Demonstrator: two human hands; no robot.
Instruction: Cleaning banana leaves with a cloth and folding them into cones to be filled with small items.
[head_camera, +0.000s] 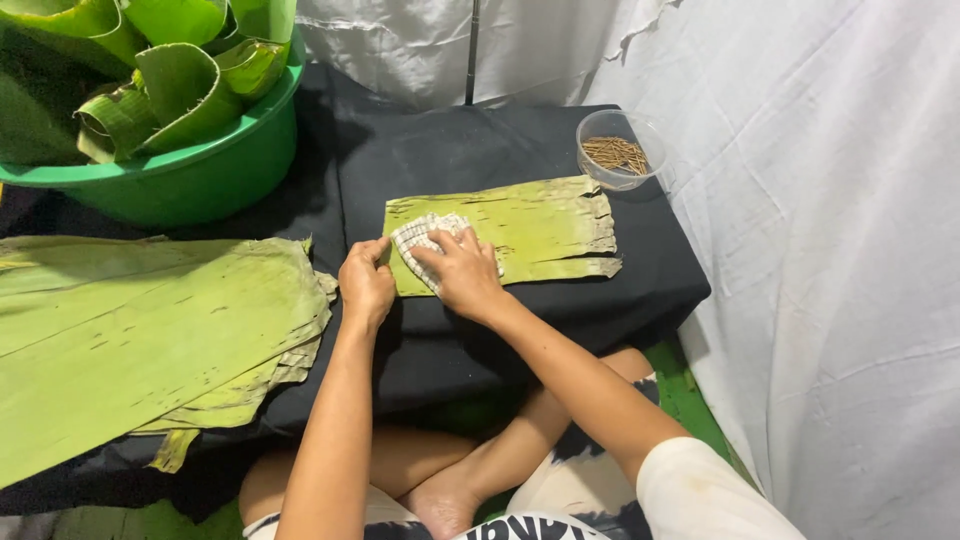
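A rectangular strip of green banana leaf (530, 225) lies flat on the black-draped counter (560, 310), long side running left to right, its right end split into ragged strips and its edges browned. A small checked cloth (425, 233), white with dark lines, is bunched on the leaf's left end, pressed flat against the leaf's surface near its near-left corner.

green basin (200, 175), leaf stack (150, 330), stick bowl (600, 172)

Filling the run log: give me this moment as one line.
right hand: presses checked cloth on leaf piece | left hand: at leaf's left edge | leaf stack: left | basin: rolled leaves | cup: sticks
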